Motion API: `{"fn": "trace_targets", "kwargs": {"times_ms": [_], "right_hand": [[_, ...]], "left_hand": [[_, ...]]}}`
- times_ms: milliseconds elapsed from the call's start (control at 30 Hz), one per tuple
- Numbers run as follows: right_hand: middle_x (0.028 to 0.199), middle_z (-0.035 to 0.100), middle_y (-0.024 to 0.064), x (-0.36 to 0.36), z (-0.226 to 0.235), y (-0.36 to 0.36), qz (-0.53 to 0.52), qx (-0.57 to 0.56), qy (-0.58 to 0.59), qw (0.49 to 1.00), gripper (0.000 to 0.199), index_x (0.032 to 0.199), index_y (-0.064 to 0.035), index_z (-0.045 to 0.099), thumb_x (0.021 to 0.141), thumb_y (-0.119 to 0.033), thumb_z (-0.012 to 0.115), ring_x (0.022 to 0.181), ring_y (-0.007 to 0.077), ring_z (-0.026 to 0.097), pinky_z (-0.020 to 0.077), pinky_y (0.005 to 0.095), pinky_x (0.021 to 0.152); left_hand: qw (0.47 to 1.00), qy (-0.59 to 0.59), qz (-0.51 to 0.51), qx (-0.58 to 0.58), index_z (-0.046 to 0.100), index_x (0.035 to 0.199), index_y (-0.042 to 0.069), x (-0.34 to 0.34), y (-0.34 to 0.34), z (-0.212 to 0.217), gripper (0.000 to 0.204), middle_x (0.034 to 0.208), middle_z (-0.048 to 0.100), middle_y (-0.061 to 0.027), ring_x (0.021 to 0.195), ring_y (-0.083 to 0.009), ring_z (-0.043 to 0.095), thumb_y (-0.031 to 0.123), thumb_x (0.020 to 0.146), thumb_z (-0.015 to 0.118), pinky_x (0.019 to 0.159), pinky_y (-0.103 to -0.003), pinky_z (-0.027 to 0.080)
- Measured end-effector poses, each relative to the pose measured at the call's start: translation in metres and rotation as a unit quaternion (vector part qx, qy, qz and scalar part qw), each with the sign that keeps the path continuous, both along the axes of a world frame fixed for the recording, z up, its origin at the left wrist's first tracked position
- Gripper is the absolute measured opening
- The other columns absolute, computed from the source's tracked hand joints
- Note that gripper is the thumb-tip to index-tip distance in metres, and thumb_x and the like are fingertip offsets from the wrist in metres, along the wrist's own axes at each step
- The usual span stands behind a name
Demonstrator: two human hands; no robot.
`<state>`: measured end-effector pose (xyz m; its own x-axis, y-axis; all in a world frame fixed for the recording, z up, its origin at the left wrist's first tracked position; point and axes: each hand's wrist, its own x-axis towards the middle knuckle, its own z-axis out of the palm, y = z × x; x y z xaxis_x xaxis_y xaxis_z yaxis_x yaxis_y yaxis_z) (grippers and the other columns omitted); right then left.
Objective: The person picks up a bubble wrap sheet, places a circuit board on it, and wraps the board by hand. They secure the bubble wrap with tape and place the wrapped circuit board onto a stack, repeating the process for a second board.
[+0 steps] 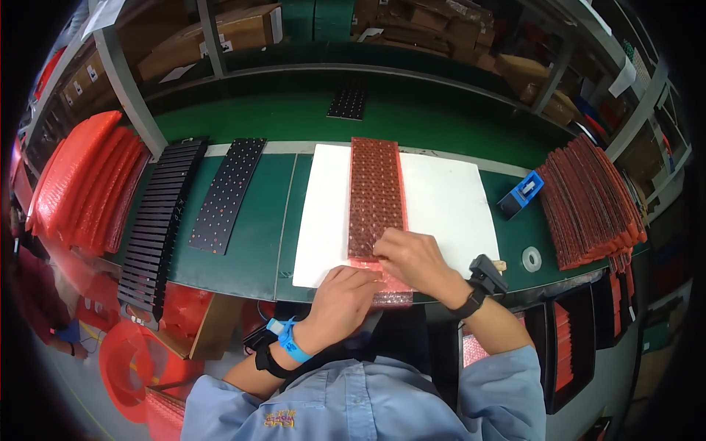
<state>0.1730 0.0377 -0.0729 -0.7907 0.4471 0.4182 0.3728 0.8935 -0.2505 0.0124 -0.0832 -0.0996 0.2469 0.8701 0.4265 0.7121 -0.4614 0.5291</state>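
A dark board with rows of small dots lies inside a pink-red bubble bag [376, 198], lengthwise on a white sheet [456, 206]. The bag's near end, with no board in it, reaches the table's front edge. My left hand [344, 300] has its fingers closed on that end. Just above it on the right, my right hand [413, 259] has curled fingers pinching the bag near the board's lower edge. The fingertips of both hands are partly hidden. A blue wrist strap is on my left wrist, and a dark watch-like band is on my right.
Left on the green table are a dotted black board [228, 195], a black slotted rack [160, 220] and stacked red bubble bags [84, 184]. Rightward stand a blue tape dispenser [522, 193], a tape roll [531, 259] and stacked filled bags [588, 206]. Another board [346, 100] lies behind.
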Motion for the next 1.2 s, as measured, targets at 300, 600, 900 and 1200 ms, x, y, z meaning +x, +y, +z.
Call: {"fn": "trace_targets", "kwargs": {"times_ms": [300, 600, 900, 1200], "right_hand": [[0.086, 0.070, 0.0106, -0.021, 0.059, 0.079, 0.142, -0.348, -0.227, 0.898, 0.032, 0.103, -0.0037, 0.070, 0.075, -0.019, 0.077, 0.080, 0.0206, 0.068, 0.0531, 0.0307, 0.071], [0.128, 0.058, 0.0213, -0.193, -0.022, 0.335, -0.352, -0.048, 0.062, 0.933, 0.057, 0.117, -0.0063, 0.065, 0.076, -0.045, 0.074, 0.120, 0.0444, 0.051, 0.0449, 0.0468, 0.099], [0.136, 0.045, 0.0332, -0.155, 0.029, 0.314, -0.407, -0.128, 0.068, 0.902, 0.060, 0.122, -0.0170, 0.067, 0.071, -0.048, 0.071, 0.126, 0.0480, 0.042, 0.0367, 0.0514, 0.105], [0.129, 0.049, 0.0377, -0.070, 0.004, 0.026, -0.335, -0.054, 0.103, 0.935, 0.052, 0.116, -0.0131, 0.070, 0.069, -0.034, 0.077, 0.120, 0.0486, 0.044, 0.0367, 0.0492, 0.105]], "left_hand": [[0.997, 0.041, 0.071, 0.008, 0.061, 0.119, 0.003, -0.014, 0.019, 0.017, 0.038, 0.121, 0.058, -0.0117, 0.116, -0.0265, 0.053, 0.015, 0.083, 0.064, 0.104, -0.046, 0.034], [0.995, 0.086, 0.045, -0.013, 0.059, 0.123, 0.008, -0.012, 0.005, 0.004, 0.044, 0.128, 0.056, -0.0137, 0.122, -0.0270, 0.051, 0.025, 0.083, 0.066, 0.105, -0.050, 0.033], [0.999, 0.046, -0.001, -0.017, 0.055, 0.126, -0.001, -0.024, 0.014, 0.014, 0.046, 0.128, 0.054, -0.0154, 0.122, -0.0274, 0.050, 0.023, 0.087, 0.059, 0.104, -0.049, 0.034], [0.969, -0.243, 0.039, 0.032, 0.054, 0.119, -0.002, -0.029, 0.015, -0.001, 0.039, 0.122, 0.054, -0.0200, 0.116, -0.0365, 0.052, 0.005, 0.081, 0.062, 0.099, -0.043, 0.042]]}}
